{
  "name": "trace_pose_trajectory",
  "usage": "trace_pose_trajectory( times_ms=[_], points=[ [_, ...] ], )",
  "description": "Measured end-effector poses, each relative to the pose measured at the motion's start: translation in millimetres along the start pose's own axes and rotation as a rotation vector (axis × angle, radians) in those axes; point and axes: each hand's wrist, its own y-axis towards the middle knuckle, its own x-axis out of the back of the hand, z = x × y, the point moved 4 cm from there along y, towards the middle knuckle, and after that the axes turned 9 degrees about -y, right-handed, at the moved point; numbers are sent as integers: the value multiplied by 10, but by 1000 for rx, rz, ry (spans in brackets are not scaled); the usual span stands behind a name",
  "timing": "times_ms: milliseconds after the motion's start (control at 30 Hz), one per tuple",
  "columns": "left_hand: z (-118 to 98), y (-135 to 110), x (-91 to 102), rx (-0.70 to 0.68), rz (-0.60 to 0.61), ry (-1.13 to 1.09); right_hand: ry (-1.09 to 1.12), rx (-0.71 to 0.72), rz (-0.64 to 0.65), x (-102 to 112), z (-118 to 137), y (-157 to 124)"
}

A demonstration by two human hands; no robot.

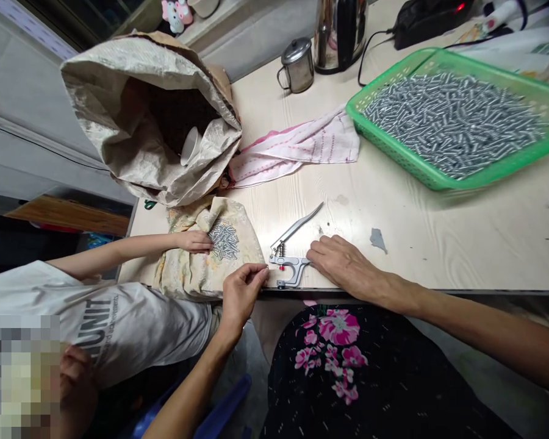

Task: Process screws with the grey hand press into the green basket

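Grey hand-press pliers (294, 268), like snap-fastener pliers, lie at the table's front edge. Their lever is raised, and a spring and a red tip show at the jaw. My right hand (341, 262) rests on the table with its fingers curled over the pliers' other handle, which it hides. Thumb and forefinger of my left hand (243, 289) pinch together just left of the jaw; a tiny thing at their tips is too small to name. Another person's hand (196, 241) touches a small pile of short silvery metal pieces (224, 240) on a patterned yellowish cloth (190, 274).
A green basket (466, 182) full of similar metal pieces stands at the right. Behind lie a pink-white towel (302, 146), a lidded metal mug (297, 67) and a kettle (341, 36). A large open sack (141, 146) holds a white cup (191, 146).
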Motion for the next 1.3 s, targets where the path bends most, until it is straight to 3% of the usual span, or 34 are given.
trace_pose_trajectory(
  times_ms=[67, 133, 333, 500, 967, 1200, 1300],
  points=[
    [29, 5, -69, 191, 58, -144, -10, 15, -19, -24, -3, 4],
    [65, 25, -143, 298, 91, -224, -26, 25, -27, -33, -6, 10],
    [95, 86, -241, 404, 139, -243, -76, 42, -57, 29, 15, 13],
    [84, 88, -221, 408, 170, -205, -143, 84, -98, 82, 47, 1],
    [69, 41, -208, 175, 134, 45, -134, 67, -123, 53, 45, 5],
    [197, 89, -208, 320, 225, 10, 7, 88, -19, 41, 9, 25],
    [134, 87, -211, 270, 235, 105, 50, 70, 0, 32, -4, 28]
  ],
)
